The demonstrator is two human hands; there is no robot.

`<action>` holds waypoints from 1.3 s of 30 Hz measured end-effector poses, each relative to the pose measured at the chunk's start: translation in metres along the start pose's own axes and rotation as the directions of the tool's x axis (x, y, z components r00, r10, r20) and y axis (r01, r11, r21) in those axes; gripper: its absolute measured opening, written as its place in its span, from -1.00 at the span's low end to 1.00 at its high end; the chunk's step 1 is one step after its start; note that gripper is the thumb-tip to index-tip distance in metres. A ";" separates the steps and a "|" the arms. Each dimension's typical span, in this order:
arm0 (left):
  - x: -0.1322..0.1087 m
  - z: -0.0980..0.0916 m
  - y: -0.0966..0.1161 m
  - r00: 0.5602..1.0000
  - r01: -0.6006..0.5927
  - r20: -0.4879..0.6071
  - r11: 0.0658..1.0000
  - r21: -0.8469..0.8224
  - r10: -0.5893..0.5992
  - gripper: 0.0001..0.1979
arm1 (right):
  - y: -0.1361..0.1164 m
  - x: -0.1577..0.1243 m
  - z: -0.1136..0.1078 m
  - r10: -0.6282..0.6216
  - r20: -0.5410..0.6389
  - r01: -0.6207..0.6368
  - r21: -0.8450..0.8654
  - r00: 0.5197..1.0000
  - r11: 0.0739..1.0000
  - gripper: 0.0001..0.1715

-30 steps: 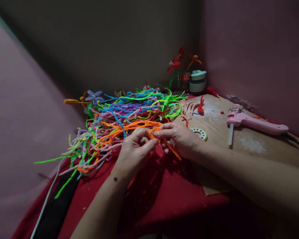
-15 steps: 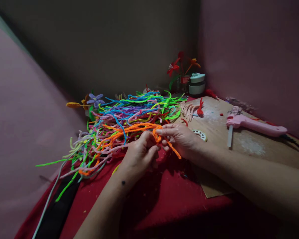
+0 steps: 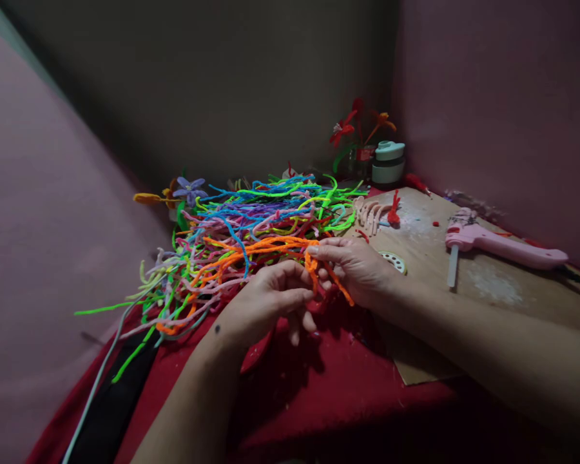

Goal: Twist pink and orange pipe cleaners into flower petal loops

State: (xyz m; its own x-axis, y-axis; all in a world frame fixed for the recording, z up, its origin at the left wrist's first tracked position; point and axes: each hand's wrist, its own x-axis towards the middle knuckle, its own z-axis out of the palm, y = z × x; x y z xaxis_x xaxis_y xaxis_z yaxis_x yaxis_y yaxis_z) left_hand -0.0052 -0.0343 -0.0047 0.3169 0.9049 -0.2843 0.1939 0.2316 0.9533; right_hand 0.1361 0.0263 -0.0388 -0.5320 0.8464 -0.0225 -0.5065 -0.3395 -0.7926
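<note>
Several orange pipe cleaners (image 3: pixel 265 244) stretch from the pile to my right hand (image 3: pixel 350 261), whose thumb and fingers are closed on them. A short orange bend hangs just below that grip, and a loose orange end slants down past the right fingers. My left hand (image 3: pixel 278 299) is beside the bend, its thumb and index finger pinching the orange pipe cleaner's lower part while the other fingers hang loosely apart. Behind both hands lies a tangled pile of pipe cleaners (image 3: pixel 275 205) in blue, green, pink, purple and yellow.
On the cardboard (image 3: pixel 430 258) at right lie a pink hot glue gun (image 3: pixel 507 243), pale curled pieces (image 3: pixel 370 214) and a white disc with holes (image 3: pixel 394 261). Pipe-cleaner flowers (image 3: pixel 343 131) stand behind by a pale green container (image 3: pixel 389 164). Red cloth (image 3: pixel 328 393) covers the table; a white cable (image 3: pixel 99 377) runs left.
My left hand has shifted slightly left and down, its lower fingers loosening. The rounded orange loop now hangs as a narrower bend. My right hand keeps its grip.
</note>
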 end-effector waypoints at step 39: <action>0.008 0.000 -0.004 0.865 -0.206 -0.433 0.966 0.156 0.254 -0.87 | -0.005 -0.003 0.003 -0.206 -0.064 0.201 -0.082 0.976 0.976 -0.81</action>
State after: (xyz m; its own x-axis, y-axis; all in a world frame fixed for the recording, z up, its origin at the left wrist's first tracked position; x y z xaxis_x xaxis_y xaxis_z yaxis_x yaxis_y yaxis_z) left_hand -0.0030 -0.0282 -0.0107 -0.0782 0.9961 0.0405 0.2664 -0.0183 0.9637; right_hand 0.1382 0.0246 -0.0333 -0.3720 0.9225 0.1025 -0.5456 -0.1280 -0.8282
